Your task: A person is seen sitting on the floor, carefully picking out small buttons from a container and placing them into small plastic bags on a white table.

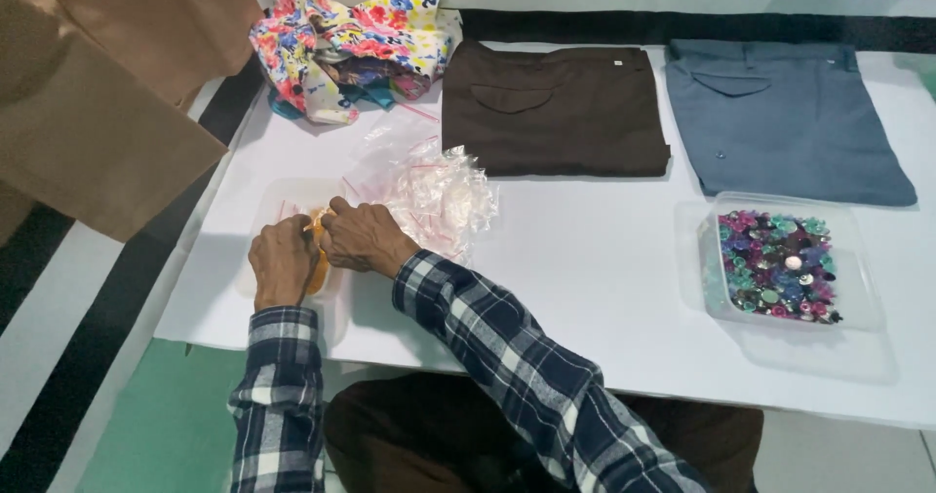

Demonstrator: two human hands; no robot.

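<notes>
My left hand [283,262] and my right hand [363,237] meet over a shallow clear container [283,198] at the table's front left. Both pinch a small orange item [318,222] between the fingertips; most of it is hidden by the fingers. More orange shows under my left hand. A heap of small clear plastic bags [439,193] with red strips lies just right of my right hand, touching it. Both sleeves are dark plaid.
A clear tub of several colourful buttons [778,262] sits at the right. Folded dark brown trousers [554,108] and folded grey-blue trousers [785,118] lie at the back. Floral fabric [341,49] is bunched at back left. Brown paper [88,93] overhangs the white table's [585,259] left edge.
</notes>
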